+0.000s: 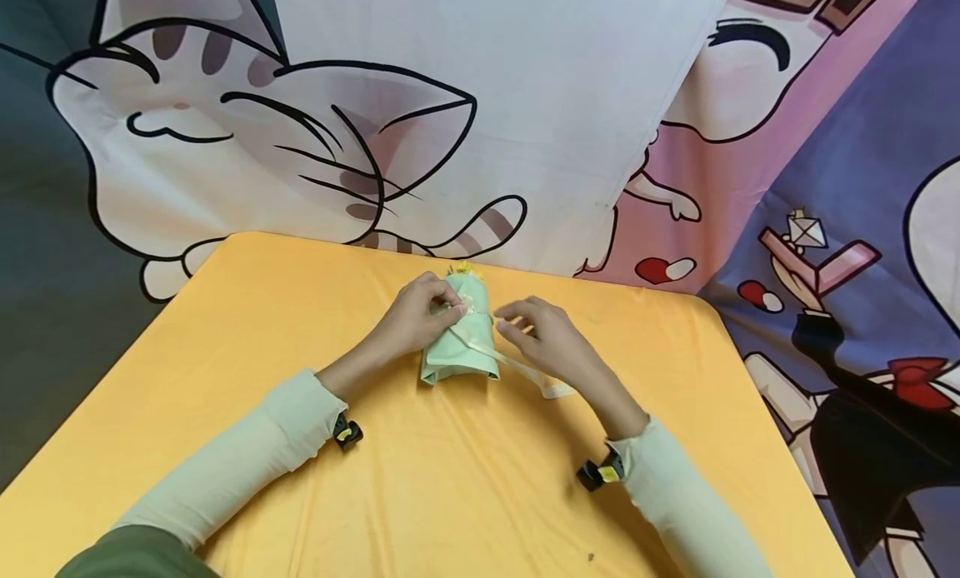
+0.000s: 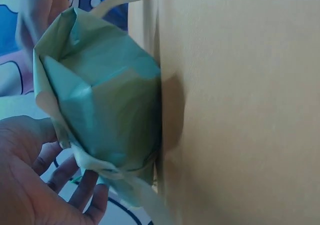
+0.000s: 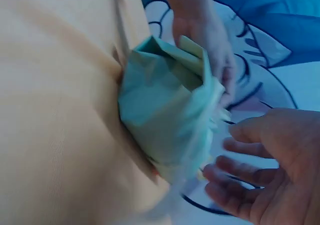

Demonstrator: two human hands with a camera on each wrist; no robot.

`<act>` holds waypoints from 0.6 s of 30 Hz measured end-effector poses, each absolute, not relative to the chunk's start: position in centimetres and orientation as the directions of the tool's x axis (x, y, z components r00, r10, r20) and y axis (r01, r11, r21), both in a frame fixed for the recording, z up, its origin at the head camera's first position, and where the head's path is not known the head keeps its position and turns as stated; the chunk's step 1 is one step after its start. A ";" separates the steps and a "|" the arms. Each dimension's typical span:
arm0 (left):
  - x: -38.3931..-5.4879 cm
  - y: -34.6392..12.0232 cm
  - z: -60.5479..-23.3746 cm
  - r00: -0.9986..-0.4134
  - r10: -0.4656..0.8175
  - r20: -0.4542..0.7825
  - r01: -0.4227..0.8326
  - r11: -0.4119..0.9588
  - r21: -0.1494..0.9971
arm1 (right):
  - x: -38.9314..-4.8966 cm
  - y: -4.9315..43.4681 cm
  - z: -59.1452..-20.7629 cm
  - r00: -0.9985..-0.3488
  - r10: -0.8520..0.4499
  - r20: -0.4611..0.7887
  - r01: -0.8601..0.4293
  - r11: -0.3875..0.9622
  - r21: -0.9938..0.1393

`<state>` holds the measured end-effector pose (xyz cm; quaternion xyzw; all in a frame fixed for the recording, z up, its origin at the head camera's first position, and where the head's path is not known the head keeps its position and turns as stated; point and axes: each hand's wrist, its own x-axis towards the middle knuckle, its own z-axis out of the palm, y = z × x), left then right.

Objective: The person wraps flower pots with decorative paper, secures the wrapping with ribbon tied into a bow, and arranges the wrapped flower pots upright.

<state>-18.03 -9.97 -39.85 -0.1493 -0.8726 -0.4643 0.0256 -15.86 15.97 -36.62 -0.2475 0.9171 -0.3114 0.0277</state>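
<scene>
A small bouquet wrapped in mint-green paper (image 1: pixel 459 363) lies on the table, its yellow flower tips (image 1: pixel 465 267) at the far end. A pale ribbon (image 2: pixel 92 161) goes round the wrap, and one loose tail trails to the right onto the cloth. At the bouquet's left side, my left hand (image 1: pixel 420 310) pinches the ribbon between thumb and fingers. My right hand (image 1: pixel 547 336) hovers just right of the wrap with loosely bent fingers and holds nothing. In the right wrist view, a gap shows between the right hand (image 3: pixel 270 160) and the paper (image 3: pixel 160 105).
Yellow cloth (image 1: pixel 360 495) covers the table, whose far edge lies just beyond the flowers. Behind it hangs a backdrop (image 1: pixel 540 128) with cartoon figures. A small dark speck (image 1: pixel 591 556) lies near the front.
</scene>
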 end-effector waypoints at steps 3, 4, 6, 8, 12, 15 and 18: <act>-17.9 -9.9 -40.0 -0.953 0.233 0.193 0.290 0.525 0.800 | -17.5 14.0 -37.2 -0.871 -0.477 0.118 -0.444 0.661 -0.605; -17.9 -9.9 -40.1 -0.953 0.231 0.195 0.291 0.525 0.800 | -18.0 13.5 -37.3 -0.870 -0.477 0.122 -0.447 0.660 -0.604; -17.9 -9.9 -40.3 -0.951 0.233 0.202 0.297 0.518 0.802 | -18.8 12.7 -37.6 -0.872 -0.472 0.132 -0.451 0.668 -0.591; -18.0 -9.9 -40.5 -0.949 0.236 0.209 0.304 0.508 0.806 | -19.4 12.2 -37.8 -0.879 -0.456 0.140 -0.443 0.673 -0.593; -18.1 -10.0 -40.9 -0.945 0.239 0.223 0.314 0.477 0.821 | -19.6 11.9 -38.2 -0.905 -0.404 0.133 -0.386 0.649 -0.655; -18.0 -10.0 -41.1 -0.945 0.229 0.235 0.318 0.464 0.827 | -19.4 11.7 -38.4 -0.929 -0.360 0.091 -0.300 0.583 -0.755; -17.8 -10.0 -41.1 -0.944 0.218 0.246 0.320 0.442 0.838 | -19.1 11.5 -38.6 -0.936 -0.346 0.059 -0.233 0.485 -0.843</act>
